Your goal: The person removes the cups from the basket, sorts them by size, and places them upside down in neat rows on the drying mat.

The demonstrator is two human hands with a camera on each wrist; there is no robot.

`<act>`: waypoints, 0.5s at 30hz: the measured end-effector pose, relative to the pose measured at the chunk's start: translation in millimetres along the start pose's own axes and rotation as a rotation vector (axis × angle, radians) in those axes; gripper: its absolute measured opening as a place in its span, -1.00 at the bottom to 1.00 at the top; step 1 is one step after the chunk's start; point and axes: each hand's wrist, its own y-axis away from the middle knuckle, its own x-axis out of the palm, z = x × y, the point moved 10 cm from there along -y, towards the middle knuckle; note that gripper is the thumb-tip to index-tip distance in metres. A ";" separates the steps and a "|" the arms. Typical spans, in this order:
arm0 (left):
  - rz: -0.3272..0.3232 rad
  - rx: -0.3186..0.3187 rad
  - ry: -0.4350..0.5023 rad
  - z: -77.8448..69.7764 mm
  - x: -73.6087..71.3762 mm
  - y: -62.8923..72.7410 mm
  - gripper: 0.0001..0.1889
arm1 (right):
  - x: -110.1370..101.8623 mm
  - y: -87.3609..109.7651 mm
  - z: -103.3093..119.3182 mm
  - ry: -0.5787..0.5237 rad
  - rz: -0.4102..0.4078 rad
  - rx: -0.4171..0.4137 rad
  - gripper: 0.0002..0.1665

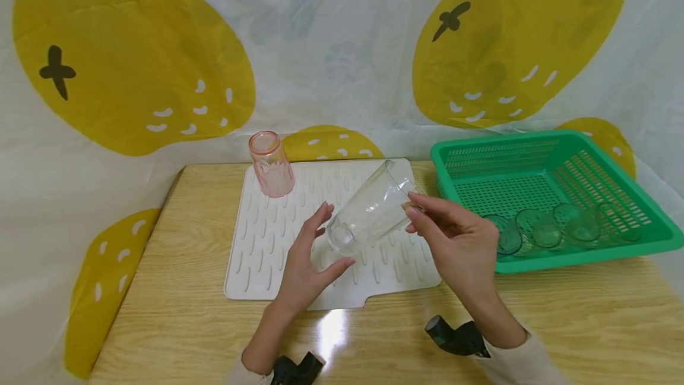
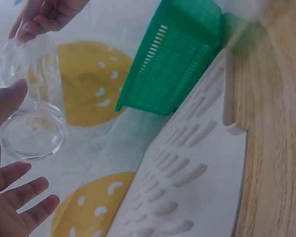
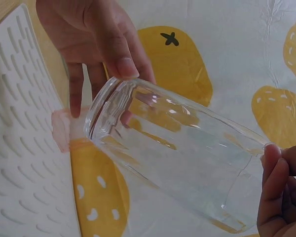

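Observation:
A clear drinking glass (image 1: 369, 210) is held tilted above the white drying mat (image 1: 267, 224), its base toward the left and its rim up to the right. My right hand (image 1: 459, 239) pinches the rim between thumb and fingers, also seen in the right wrist view on the rim (image 3: 249, 192). My left hand (image 1: 304, 263) is beside the base with fingers spread and fairly straight. Its thumb (image 2: 10, 101) overlaps the glass in the left wrist view; I cannot tell whether it touches. A pink tumbler (image 1: 272, 168) stands upside down on the mat's back left corner.
To the right stands a green plastic basket (image 1: 534, 266) with several clear glasses (image 1: 540, 227) lying along its near side. It sits close to the mat's right edge on a wooden table (image 1: 176, 302). A white cloth with yellow fruit prints (image 1: 331, 34) hangs behind.

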 end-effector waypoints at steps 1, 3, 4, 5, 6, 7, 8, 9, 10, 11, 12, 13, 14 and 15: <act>-0.001 -0.003 -0.004 1.3 0.9 0.7 -0.01 | 0.9 0.1 0.2 -0.009 0.001 -0.003 -0.70; -0.002 -0.011 -0.010 4.2 2.7 2.0 0.00 | 2.5 0.4 -0.1 -0.030 0.002 -0.005 -0.70; -0.003 -0.010 -0.012 4.9 3.4 2.5 0.00 | 3.1 0.8 -0.9 -0.035 0.001 -0.002 -0.69; -0.004 -0.007 -0.013 5.5 4.2 3.0 0.01 | 3.3 1.2 -1.8 -0.023 -0.002 0.004 -0.69; -0.006 0.000 -0.015 5.5 4.8 3.2 0.01 | 3.2 1.9 -2.7 -0.015 -0.006 0.009 -0.69; -0.007 0.004 -0.018 5.8 5.3 3.4 0.01 | 2.9 2.5 -3.6 -0.014 -0.011 0.013 -0.69; -0.009 0.007 -0.020 5.7 5.7 3.5 0.01 | 2.5 3.3 -4.3 -0.021 -0.017 0.014 -0.69; -0.011 0.014 -0.026 5.5 6.1 3.6 0.01 | 2.0 4.0 -4.8 -0.030 -0.023 0.013 -0.69; -0.016 0.018 -0.033 5.0 6.0 3.6 0.00 | 1.7 4.8 -5.3 -0.033 -0.027 0.012 -0.69; -0.021 0.020 -0.041 4.5 5.8 3.4 -0.01 | 1.5 5.4 -5.8 -0.027 -0.028 0.013 -0.69; -0.027 0.023 -0.049 4.0 5.4 3.4 -0.03 | 1.5 6.0 -6.2 -0.026 -0.028 0.014 -0.69; -0.033 0.027 -0.056 3.3 5.0 3.3 -0.05 | 1.5 6.5 -6.4 -0.034 -0.028 0.013 -0.70; -0.039 0.030 -0.060 2.4 4.4 3.2 -0.07 | 1.5 6.9 -6.6 -0.033 -0.027 0.013 -0.70; -0.045 0.035 -0.061 1.5 3.9 3.4 -0.08 | 1.4 7.2 -7.0 -0.025 -0.025 0.015 -0.70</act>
